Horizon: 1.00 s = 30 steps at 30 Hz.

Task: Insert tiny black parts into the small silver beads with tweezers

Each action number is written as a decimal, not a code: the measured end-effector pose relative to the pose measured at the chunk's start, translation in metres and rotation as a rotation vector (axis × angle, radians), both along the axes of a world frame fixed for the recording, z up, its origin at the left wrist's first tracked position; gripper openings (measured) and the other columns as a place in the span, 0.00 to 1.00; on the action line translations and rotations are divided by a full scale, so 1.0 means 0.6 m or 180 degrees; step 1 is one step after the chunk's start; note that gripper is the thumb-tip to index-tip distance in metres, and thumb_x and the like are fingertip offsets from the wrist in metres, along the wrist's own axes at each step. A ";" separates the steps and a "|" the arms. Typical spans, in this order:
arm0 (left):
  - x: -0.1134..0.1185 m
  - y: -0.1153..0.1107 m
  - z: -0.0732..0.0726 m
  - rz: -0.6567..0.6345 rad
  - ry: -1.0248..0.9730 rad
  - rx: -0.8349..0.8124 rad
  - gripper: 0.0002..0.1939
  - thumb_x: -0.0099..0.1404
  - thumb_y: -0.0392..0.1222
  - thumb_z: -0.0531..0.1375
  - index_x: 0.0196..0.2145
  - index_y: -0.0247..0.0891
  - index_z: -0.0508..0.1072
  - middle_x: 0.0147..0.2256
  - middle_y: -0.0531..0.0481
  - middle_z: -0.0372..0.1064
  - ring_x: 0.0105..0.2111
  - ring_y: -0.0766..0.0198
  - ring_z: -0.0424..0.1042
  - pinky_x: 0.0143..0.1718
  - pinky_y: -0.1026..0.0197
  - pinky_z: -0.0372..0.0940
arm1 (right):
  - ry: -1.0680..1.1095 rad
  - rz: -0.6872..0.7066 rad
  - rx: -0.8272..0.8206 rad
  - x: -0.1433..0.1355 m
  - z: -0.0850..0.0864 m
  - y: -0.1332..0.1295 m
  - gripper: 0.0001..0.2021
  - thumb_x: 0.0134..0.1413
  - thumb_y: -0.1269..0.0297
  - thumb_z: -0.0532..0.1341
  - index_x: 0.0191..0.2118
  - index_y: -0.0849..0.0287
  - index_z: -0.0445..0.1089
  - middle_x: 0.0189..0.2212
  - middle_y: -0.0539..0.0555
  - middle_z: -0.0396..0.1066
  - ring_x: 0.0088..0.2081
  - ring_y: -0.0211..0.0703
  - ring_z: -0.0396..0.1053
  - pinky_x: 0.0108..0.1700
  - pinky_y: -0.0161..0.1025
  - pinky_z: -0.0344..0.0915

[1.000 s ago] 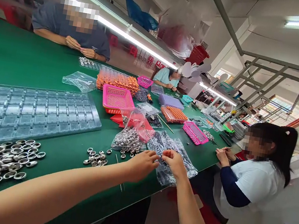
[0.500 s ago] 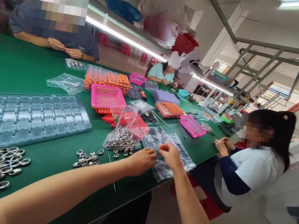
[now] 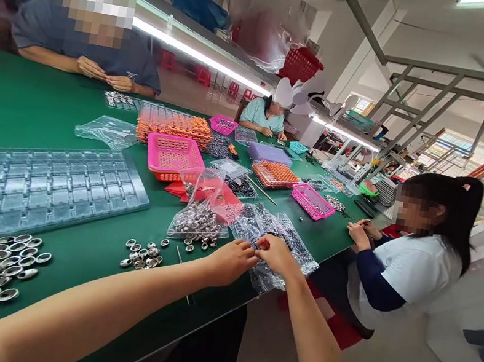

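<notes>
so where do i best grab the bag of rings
Probably take the bag by its loose upper plastic, pinching from above: that part bulges up past the metal rings heaped low inside. Loose rings lie at its near side, so perhaps avoid dragging it that way.

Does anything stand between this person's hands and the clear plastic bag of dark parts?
Nothing visible: left hand and right hand, fingertips close together, overlap the clear plastic bag in view. Anything in their grip is too small to tell.
</notes>
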<state>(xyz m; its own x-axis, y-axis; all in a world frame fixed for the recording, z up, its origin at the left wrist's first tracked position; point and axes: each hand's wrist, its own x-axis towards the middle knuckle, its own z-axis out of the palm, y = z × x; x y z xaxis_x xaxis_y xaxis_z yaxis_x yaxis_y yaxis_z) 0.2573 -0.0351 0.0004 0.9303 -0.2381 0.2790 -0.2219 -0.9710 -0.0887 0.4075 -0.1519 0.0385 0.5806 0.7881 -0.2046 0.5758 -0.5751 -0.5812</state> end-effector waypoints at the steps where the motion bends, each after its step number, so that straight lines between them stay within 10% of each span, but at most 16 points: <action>1: 0.000 -0.002 0.000 -0.0001 -0.0023 -0.0020 0.13 0.73 0.45 0.61 0.51 0.34 0.73 0.48 0.45 0.72 0.45 0.57 0.74 0.47 0.50 0.73 | 0.0000 0.0005 -0.0025 -0.002 0.000 0.002 0.18 0.65 0.57 0.62 0.56 0.59 0.69 0.55 0.58 0.71 0.51 0.48 0.73 0.52 0.52 0.74; 13: 0.007 0.002 -0.005 -0.0167 -0.0131 -0.0294 0.07 0.71 0.36 0.59 0.41 0.38 0.78 0.48 0.41 0.72 0.46 0.52 0.71 0.46 0.51 0.67 | 0.0059 -0.0088 0.0264 0.000 -0.003 0.022 0.18 0.66 0.57 0.62 0.56 0.58 0.69 0.55 0.59 0.70 0.51 0.48 0.73 0.52 0.51 0.73; 25: 0.022 0.004 -0.015 0.0164 0.0089 -0.0704 0.17 0.73 0.46 0.61 0.56 0.37 0.71 0.56 0.42 0.69 0.51 0.53 0.73 0.52 0.45 0.72 | -0.0016 -0.0149 0.0245 0.038 0.060 -0.009 0.18 0.65 0.57 0.62 0.56 0.59 0.70 0.55 0.58 0.70 0.51 0.49 0.73 0.51 0.50 0.74; 30: 0.025 0.005 0.001 0.0256 0.0247 -0.1448 0.18 0.73 0.46 0.61 0.56 0.36 0.70 0.55 0.41 0.69 0.51 0.53 0.73 0.51 0.45 0.72 | -0.0327 -0.0373 0.0768 0.018 0.069 -0.046 0.10 0.59 0.60 0.66 0.43 0.61 0.75 0.40 0.55 0.76 0.39 0.43 0.73 0.45 0.44 0.73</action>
